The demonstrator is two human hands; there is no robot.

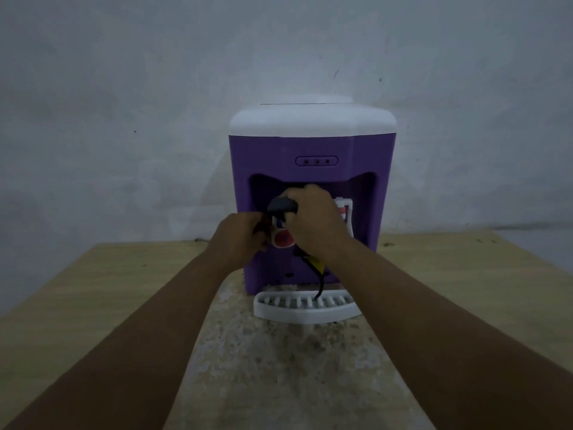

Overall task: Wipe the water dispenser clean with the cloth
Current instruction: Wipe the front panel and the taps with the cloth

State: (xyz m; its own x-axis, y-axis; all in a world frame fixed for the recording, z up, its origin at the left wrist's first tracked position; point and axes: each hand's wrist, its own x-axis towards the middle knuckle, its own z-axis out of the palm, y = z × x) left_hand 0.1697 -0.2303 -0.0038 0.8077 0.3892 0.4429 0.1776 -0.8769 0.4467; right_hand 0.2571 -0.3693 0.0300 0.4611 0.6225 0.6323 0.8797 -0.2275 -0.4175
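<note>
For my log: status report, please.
Left hand, right hand grip dark item at red tap. Water dispenser upright. Black cord hangs onto drip tray.

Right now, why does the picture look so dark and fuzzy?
Head view: dim bluish light leaves the left hand, right hand and cloth murky; the white lid of the dispenser is brightest; the taps look soft; the wide lens stretches the corners.

A: Is the red-lever tap point(280, 238) visible?
B: Barely; the left grip point(240, 235) at its 9 o'clock and the right grip point(313, 221) at 2 o'clock cover most of it.
A: What does the left grip hold?
B: Cannot tell; the dark cloth point(282, 206) there is blurred.
</note>
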